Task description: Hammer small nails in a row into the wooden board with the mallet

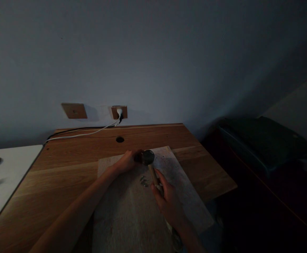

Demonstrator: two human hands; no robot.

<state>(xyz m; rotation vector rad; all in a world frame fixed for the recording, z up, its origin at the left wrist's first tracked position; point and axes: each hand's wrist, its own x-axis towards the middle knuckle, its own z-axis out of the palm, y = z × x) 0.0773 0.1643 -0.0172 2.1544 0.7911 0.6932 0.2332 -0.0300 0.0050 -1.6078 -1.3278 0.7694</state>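
My left hand (128, 160) is closed at the far part of a pale board (127, 211), its fingers around the left side of a dark, round-faced object (148, 157). My right hand (166, 196) is wrapped around a tan, stick-like handle (153, 174). The handle's upper end meets the lower edge of the dark object, and I cannot tell whether the two are joined. Its lower part runs under my right hand and wrist. Between my hands, several small shiny pieces (144, 181) lie on the board. The dim light hides finer detail.
The board rests on a wooden table (63, 168) against a wall. White and black cables (90, 133) run left from a wall socket (119, 112). A cable hole (120, 139) is near the back edge. A white surface (16, 158) adjoins on the left; a dark green bulky item (264, 140) is at right.
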